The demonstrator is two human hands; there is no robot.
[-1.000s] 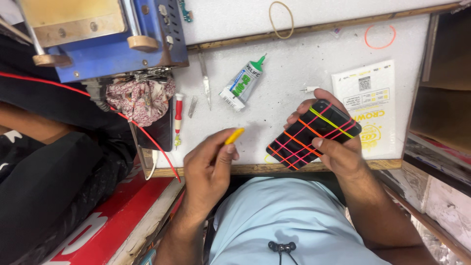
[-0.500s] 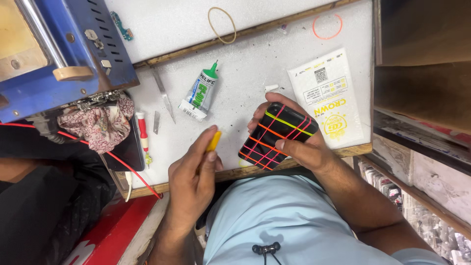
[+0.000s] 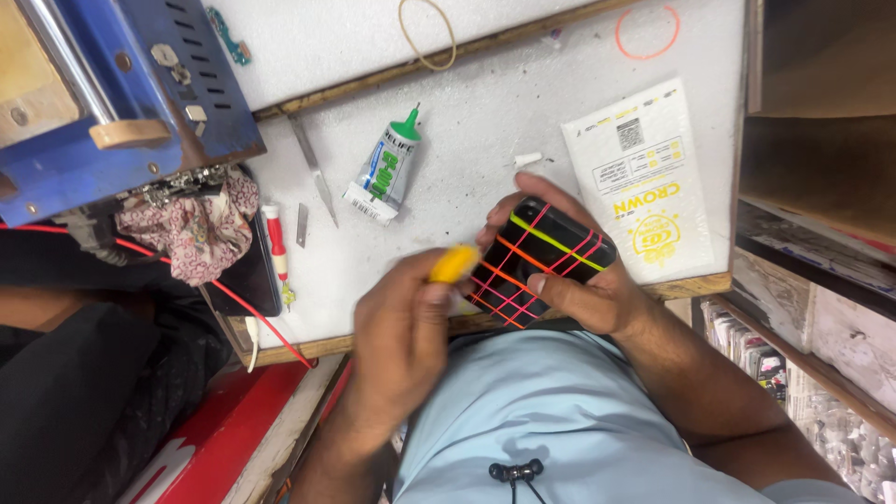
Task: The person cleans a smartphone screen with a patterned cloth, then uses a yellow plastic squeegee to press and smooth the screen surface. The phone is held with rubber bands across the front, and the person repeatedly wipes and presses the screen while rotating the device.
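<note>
My right hand (image 3: 590, 301) holds a black phone (image 3: 543, 250) wrapped in crossed pink, orange and yellow rubber bands, tilted above the near edge of the white worktop (image 3: 485, 112). My left hand (image 3: 397, 341) grips a small yellow tool (image 3: 455, 263), slightly blurred, with its tip right at the phone's left end. Whether the tip touches the phone is unclear.
A green-capped glue tube (image 3: 385, 168), metal tweezers (image 3: 313, 170), a blade (image 3: 301, 225) and a red-handled tool (image 3: 276, 245) lie on the worktop. A white printed packet (image 3: 644, 182) lies right. A blue machine (image 3: 112, 93) and patterned cloth (image 3: 191, 229) are left. Loose rubber bands (image 3: 427, 33) lie far back.
My left hand has moved right with the yellow tool, closing the gap to the phone. My right hand has kept hold of the banded phone throughout.
</note>
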